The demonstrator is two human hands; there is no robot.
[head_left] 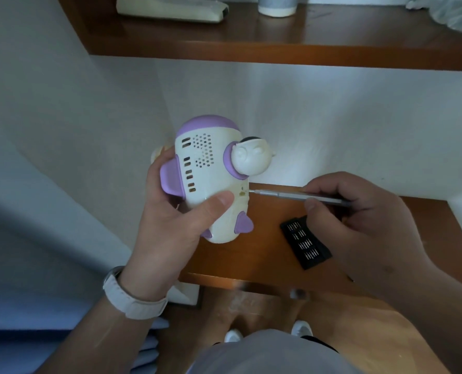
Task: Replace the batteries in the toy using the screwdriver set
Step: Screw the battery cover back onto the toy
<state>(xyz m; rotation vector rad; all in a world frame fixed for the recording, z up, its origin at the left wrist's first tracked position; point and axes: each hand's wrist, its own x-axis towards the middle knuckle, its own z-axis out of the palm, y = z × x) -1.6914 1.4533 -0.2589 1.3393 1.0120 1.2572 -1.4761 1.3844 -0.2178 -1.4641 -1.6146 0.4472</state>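
The toy (pixel 211 179), a white-and-purple rocket-like body with a small figure on its 3 o'clock side, is held up above the wooden surface (pixel 251 255). Its vented back is turned to the camera, probably so that the screw recess near its lower edge faces the tool. The left hand (pixel 170 220) wraps it from 9 o'clock, fingers curled behind and thumb pressed flat on the shell just beside the recess, likely to brace it against the driver's push. The right hand (pixel 359 220), at 3 o'clock of the toy, pinches the slim metal screwdriver (pixel 292 195) between thumb and curled fingers. The shaft lies nearly level, with its tip at the recess (whether it sits in the screw head is too small to tell). The black bit case (pixel 305 242) lies on the surface at 5 o'clock of the toy, handy for a swap.
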